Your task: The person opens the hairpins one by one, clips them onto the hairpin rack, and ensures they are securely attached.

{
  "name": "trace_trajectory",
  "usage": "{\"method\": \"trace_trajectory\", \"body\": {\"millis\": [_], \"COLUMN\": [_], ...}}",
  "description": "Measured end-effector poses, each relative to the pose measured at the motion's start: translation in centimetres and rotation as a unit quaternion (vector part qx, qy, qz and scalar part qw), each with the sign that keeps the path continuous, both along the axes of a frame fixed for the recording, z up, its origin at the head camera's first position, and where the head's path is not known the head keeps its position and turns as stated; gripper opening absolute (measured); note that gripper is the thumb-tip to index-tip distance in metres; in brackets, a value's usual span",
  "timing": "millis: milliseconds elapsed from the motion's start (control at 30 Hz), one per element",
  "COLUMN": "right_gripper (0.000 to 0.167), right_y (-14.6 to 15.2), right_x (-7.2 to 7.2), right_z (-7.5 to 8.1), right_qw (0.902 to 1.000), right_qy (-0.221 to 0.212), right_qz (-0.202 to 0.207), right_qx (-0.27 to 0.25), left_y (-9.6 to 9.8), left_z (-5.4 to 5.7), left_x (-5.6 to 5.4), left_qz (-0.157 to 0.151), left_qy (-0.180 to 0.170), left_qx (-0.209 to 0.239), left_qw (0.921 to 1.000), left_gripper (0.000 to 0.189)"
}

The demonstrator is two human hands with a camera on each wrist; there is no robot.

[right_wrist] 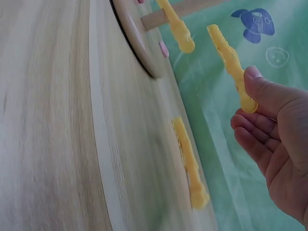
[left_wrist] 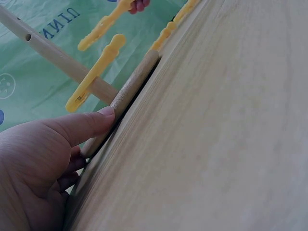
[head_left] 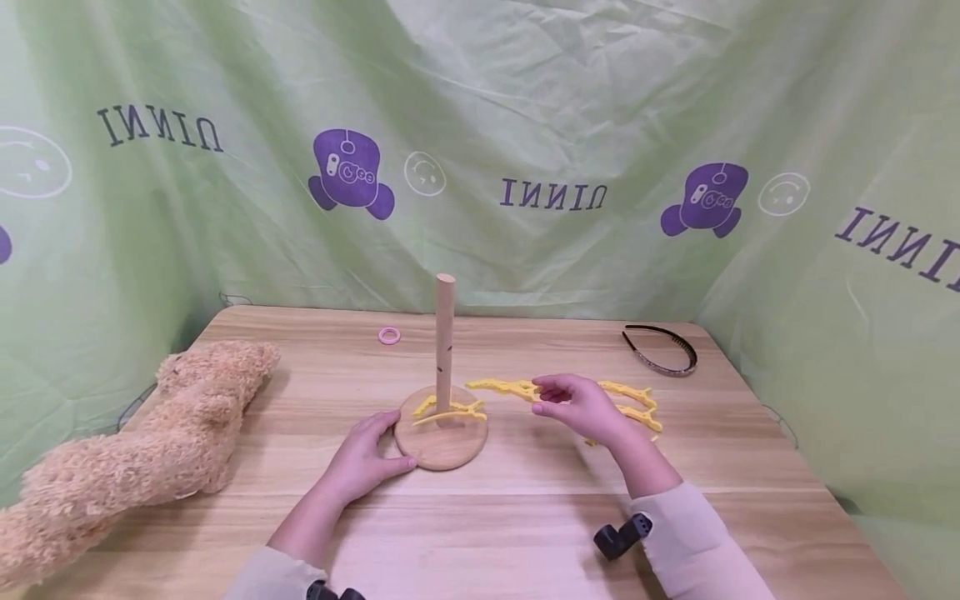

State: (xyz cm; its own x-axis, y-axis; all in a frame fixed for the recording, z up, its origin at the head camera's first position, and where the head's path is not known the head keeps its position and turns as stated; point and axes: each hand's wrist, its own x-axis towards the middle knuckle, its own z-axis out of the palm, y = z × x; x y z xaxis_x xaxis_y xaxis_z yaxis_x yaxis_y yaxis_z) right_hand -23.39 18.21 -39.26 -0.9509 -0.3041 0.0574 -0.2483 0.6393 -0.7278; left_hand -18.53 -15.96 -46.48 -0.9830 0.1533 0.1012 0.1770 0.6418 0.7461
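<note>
A wooden stand with an upright post (head_left: 446, 333) and a round base (head_left: 442, 454) stands mid-table. My left hand (head_left: 367, 460) grips the base's left rim between thumb and fingers, also seen as the left hand (left_wrist: 43, 163) in the left wrist view. Low on the post, just above the base, sits a yellow plastic branch-shaped piece (head_left: 450, 415). My right hand (head_left: 577, 406) pinches another yellow branch piece (head_left: 502, 387) by one end, raised right of the post; its fingertips (right_wrist: 252, 72) show in the right wrist view. More yellow branch pieces (head_left: 637, 414) lie beyond the right hand, partly hidden.
A curly, light-brown plush thing (head_left: 150, 433) lies along the table's left side. A small pink ring (head_left: 388, 336) is near the back edge, and a black headband (head_left: 667, 367) lies at the back right. Green printed cloth (head_left: 465, 242) hangs around the table.
</note>
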Motion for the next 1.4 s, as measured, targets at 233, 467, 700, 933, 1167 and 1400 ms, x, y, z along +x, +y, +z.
{"method": "trace_trajectory", "body": {"millis": [233,467,700,933,1167,1400], "right_gripper": [0.035,0.027,0.026,0.025,0.025,0.027], "right_y": [-1.4,-3.3,-5.5,-6.6,-7.1,-7.4], "right_x": [0.2,-0.2,-0.8,-0.9,-1.0,-0.9], "right_z": [0.3,0.1,-0.4,-0.4,-0.9,-0.7], "right_qw": [0.9991,0.9971,0.9958,0.9963,0.9963,0.997], "right_qy": [0.037,0.066,0.066,0.049,0.049,0.035], "right_qz": [0.016,0.035,0.06,0.069,0.071,0.069], "right_qx": [-0.008,-0.015,-0.018,-0.019,-0.007,0.004], "left_y": [0.0,0.1,0.1,0.0,0.1,0.1], "left_z": [0.1,-0.1,-0.2,-0.3,-0.2,-0.1], "left_x": [0.0,-0.1,-0.2,-0.2,-0.1,-0.1], "left_qz": [0.002,0.002,0.001,0.003,0.005,0.005], "left_qy": [0.0,0.005,0.008,0.004,0.005,0.001], "left_qx": [-0.001,-0.003,-0.004,-0.005,-0.004,-0.004], "left_qw": [1.0,1.0,1.0,1.0,1.0,1.0], "left_gripper": [0.083,0.082,0.082,0.083,0.083,0.082]}}
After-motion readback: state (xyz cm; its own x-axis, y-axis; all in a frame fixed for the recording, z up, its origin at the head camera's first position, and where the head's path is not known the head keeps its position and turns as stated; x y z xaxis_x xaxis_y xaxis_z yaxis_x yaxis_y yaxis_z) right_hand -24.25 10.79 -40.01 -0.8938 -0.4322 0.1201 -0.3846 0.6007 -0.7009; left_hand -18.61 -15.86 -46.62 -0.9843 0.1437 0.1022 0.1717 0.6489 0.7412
